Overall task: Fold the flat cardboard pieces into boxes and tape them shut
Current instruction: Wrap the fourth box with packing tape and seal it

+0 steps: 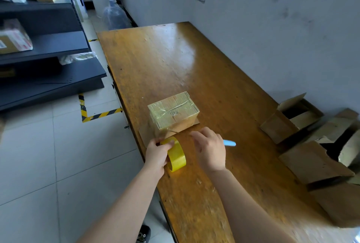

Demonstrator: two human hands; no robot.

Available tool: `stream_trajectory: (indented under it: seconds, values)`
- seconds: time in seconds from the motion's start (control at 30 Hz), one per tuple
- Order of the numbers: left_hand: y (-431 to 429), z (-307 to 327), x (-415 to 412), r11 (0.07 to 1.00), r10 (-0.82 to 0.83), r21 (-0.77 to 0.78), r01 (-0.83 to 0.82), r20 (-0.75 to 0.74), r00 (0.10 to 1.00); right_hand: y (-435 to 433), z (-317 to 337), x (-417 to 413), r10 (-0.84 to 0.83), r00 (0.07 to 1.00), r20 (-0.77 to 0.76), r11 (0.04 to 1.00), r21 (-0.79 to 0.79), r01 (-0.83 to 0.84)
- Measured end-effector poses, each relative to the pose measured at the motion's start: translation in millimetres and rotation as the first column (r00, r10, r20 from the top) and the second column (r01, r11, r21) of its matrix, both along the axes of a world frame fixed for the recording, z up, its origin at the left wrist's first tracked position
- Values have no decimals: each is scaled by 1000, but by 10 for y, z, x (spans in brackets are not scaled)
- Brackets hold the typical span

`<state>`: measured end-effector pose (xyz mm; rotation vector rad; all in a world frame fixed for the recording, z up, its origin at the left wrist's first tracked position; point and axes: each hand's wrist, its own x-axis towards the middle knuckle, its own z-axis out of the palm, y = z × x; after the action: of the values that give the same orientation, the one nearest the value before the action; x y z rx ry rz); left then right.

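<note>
A small cardboard box [173, 113], taped over its top, stands near the left edge of the wooden table [194, 63] with flaps lying flat under it. Just in front of it my left hand [157, 155] grips a yellow tape roll [176, 155] held on edge. My right hand [211, 150] hovers right of the roll with its fingers curled, and the light blue tip of a tool [229, 142] sticks out from it. A thin strip of tape seems to run from the roll to the box front.
Several open and folded cardboard boxes [311, 141] crowd the table's right end by the grey wall. Dark shelves [48, 57] with parcels stand left across a tiled floor. A water jug [115, 15] sits beyond the table's far end.
</note>
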<state>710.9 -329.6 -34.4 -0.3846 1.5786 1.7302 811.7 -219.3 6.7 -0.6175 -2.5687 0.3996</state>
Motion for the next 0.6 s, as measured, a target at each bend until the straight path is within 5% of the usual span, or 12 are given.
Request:
stream_trajectory:
  seconds: [0.13, 0.6]
  values:
    - [16, 11, 8, 999, 33, 1, -33, 30, 999, -43, 177, -220, 100, 970, 223, 966, 212, -148]
    - [-22, 53, -37, 1000, -8, -3, 9, 64, 998, -36, 267, -479, 80, 861, 502, 918, 299, -259]
